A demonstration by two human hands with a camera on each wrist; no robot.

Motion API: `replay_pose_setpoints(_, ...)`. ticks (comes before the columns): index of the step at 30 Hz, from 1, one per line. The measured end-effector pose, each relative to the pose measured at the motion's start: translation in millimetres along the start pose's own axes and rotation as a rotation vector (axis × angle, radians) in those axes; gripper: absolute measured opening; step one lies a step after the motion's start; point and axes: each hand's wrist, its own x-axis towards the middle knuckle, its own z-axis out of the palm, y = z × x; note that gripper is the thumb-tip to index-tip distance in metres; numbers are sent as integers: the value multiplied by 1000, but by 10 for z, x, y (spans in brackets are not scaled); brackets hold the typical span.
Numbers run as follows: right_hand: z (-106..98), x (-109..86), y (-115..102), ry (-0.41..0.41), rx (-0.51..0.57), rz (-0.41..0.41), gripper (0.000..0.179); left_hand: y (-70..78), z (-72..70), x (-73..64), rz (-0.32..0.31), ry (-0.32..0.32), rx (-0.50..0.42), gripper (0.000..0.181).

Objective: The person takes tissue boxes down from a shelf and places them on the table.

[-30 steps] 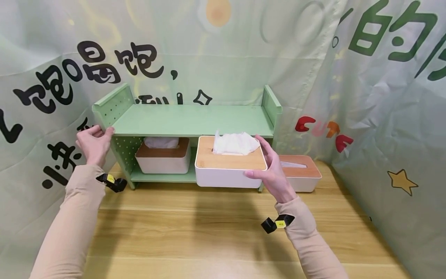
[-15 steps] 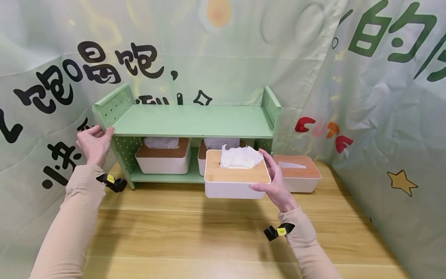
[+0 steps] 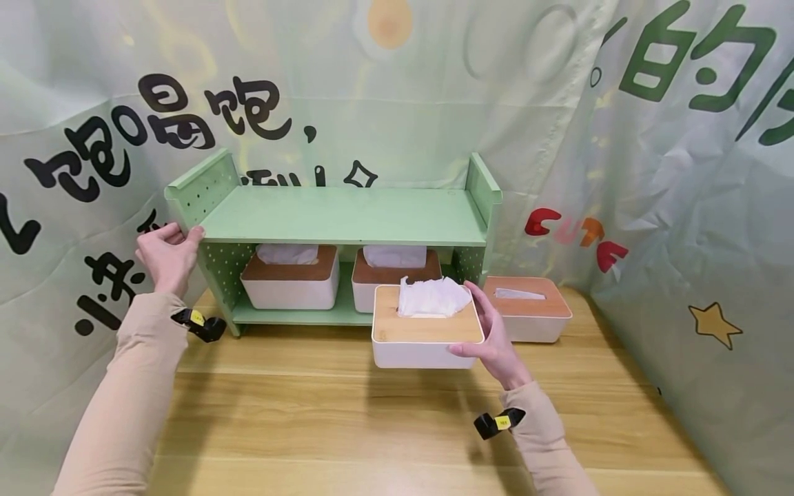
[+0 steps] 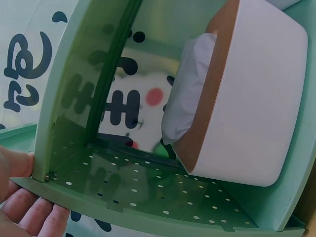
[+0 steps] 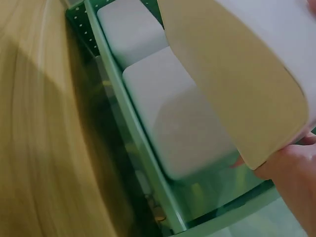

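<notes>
My right hand (image 3: 493,344) grips a white tissue box (image 3: 422,355) by its right end, thumb on the front face. The box has a light wooden lid with a white tissue sticking up, and hangs above the table in front of the shelf; its underside shows in the right wrist view. My left hand (image 3: 169,256) pinches the left side panel of a green two-tier shelf (image 3: 344,215), thumb on one face and fingers on the other in the left wrist view. On the lower tier sit a left tissue box (image 3: 288,293) and a middle one (image 3: 363,293), partly hidden.
Another tissue box (image 3: 533,327), with a reddish-brown lid and a slot, stands on the wooden table (image 3: 298,413) right of the shelf. Printed fabric walls (image 3: 397,124) rise behind and on both sides. The shelf's side panels (image 3: 484,189) stick up above its upper tier.
My right hand has brought its tissue box down, toward me and slightly right, away from the shelf, uncovering the middle box behind it. My left hand stays on the side panel.
</notes>
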Motion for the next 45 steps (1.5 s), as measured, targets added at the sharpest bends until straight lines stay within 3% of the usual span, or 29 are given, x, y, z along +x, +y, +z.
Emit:
replay_pose_setpoints(23, -283, -377, 252, 7, 10, -31, 107, -1, -19, -14, 10, -22, -2, 50)
replay_pose_setpoints(32, -378, -522, 317, 33, -28, 34, 108, 3, -13, -18, -9, -16, 1, 47)
replay_pose_setpoints(45, -590, -669, 362, 52, -61, -16, 106, 4, -17, -6, -19, -19, 1, 48)
